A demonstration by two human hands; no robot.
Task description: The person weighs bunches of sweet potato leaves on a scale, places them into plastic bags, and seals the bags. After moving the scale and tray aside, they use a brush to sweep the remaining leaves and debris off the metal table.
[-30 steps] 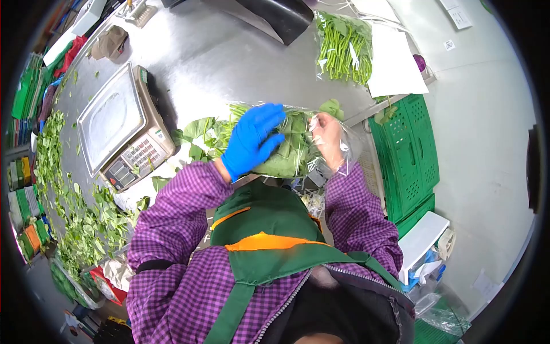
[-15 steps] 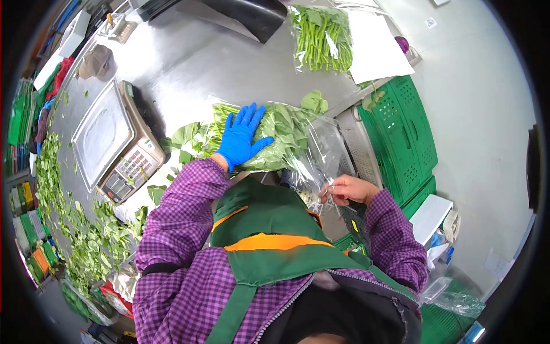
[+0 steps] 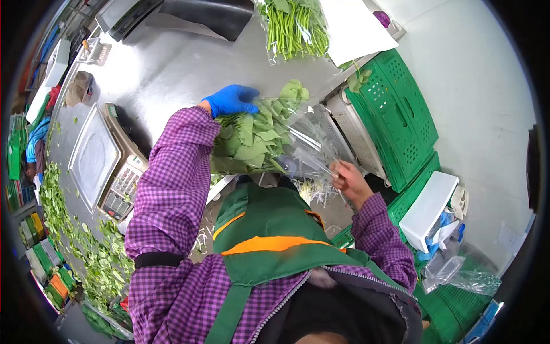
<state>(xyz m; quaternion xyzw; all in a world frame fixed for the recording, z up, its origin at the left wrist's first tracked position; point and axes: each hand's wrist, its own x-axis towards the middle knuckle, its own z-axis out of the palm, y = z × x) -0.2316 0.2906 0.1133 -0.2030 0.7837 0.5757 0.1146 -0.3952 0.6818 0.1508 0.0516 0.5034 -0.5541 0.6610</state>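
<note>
A bunch of leafy greens (image 3: 252, 137) lies at the table's near edge, its broad leaves spread toward me. My left hand (image 3: 232, 100), in a blue glove, is curled over the bunch's far side near the stems, thumb apart from the fingers; the fingertips are partly hidden. To the right of the leaves hangs a clear plastic bag (image 3: 312, 146) with white strips on it. My bare right hand (image 3: 350, 182) pinches the bag's near right edge. Whether any leaves are inside the bag is hard to see.
A scale (image 3: 117, 166) stands on the metal table (image 3: 172, 74) at left, loose leaves (image 3: 86, 241) beside it. Bagged green stems (image 3: 295, 31) lie at the back near white paper (image 3: 358, 28). Green crates (image 3: 398, 109) and a white box (image 3: 429, 203) are at right.
My left hand has gone from lying spread on the greens to curling at their far side. The bunch has turned, leaves facing me more. My right hand has shifted slightly right with the bag.
</note>
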